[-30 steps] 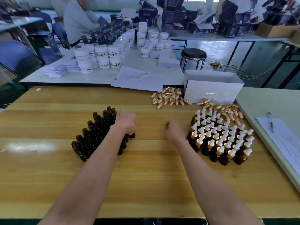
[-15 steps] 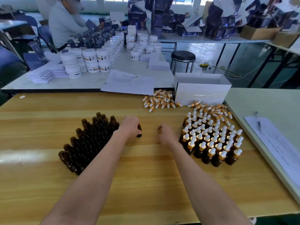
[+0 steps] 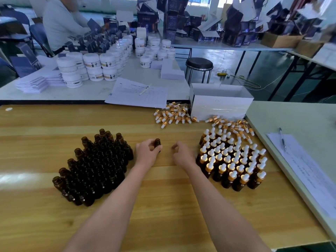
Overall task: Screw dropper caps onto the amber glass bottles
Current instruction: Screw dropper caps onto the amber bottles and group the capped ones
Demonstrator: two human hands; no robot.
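Observation:
My left hand (image 3: 148,151) grips one uncapped amber bottle (image 3: 157,142), held upright just right of a dense cluster of open amber bottles (image 3: 94,170) on the wooden table (image 3: 163,206). My right hand (image 3: 182,153) hovers a little to the right, fingers loosely curled with nothing in them. Right of it stands a group of capped bottles (image 3: 234,160) with gold collars and white bulbs. Loose dropper caps (image 3: 172,116) lie in a pile farther back, and more loose caps (image 3: 234,124) lie behind the capped group.
A white box (image 3: 221,104) stands at the table's back edge. Papers with a pen (image 3: 281,139) lie on the pale table at right. Behind are white jars (image 3: 91,66), a printed sheet (image 3: 138,95), a stool (image 3: 199,64) and a seated person (image 3: 61,22).
My left hand has lifted one bottle out of the open cluster and carried it right toward the middle. My right hand has stayed near the capped group.

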